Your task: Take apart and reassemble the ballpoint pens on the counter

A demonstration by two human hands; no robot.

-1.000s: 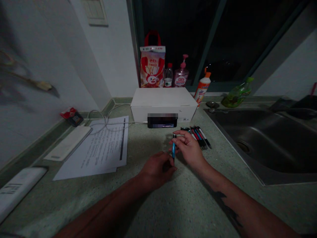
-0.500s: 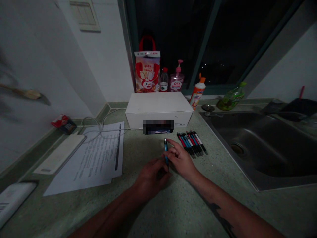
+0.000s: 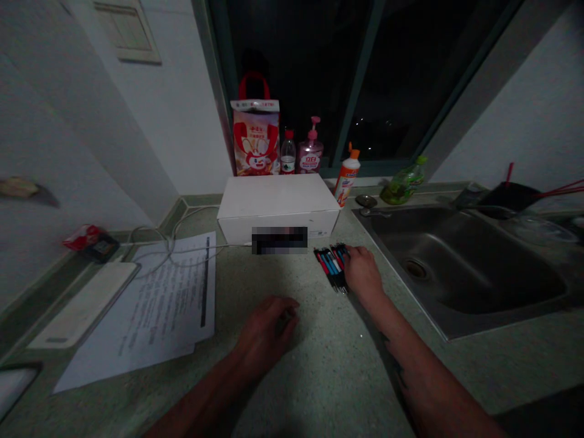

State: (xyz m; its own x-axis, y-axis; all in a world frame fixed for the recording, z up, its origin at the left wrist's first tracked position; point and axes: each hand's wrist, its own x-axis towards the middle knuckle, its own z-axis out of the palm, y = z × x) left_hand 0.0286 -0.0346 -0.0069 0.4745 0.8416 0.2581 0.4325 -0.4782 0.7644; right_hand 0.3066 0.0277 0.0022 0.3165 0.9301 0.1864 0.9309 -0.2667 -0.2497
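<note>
Several click pens [image 3: 331, 267] with red, blue and white barrels and dark grips lie side by side in a slanted row on the counter. My right hand [image 3: 364, 274] is over the right end of this row, its fingers curled down and closed at a pen. The hand covers most of that pen and its neighbours, so the barrel in its fingers is mostly hidden. My left hand [image 3: 267, 331] rests low above the counter, left of the pens. Its fingers are loosely bent, with a gap to the thumb and nothing between them.
Behind the pens stands a white box [image 3: 278, 201], with a blurred-out dark device [image 3: 279, 241] against its front. Printed sheets [image 3: 168, 304], a white flat device [image 3: 86, 304] and a cable lie left. A steel sink [image 3: 456, 261] is right; bottles [image 3: 310, 152] line the window.
The blue pen has left my left hand, which now holds nothing. My right hand has moved right, onto the row of pens. The view has shifted slightly to the right.
</note>
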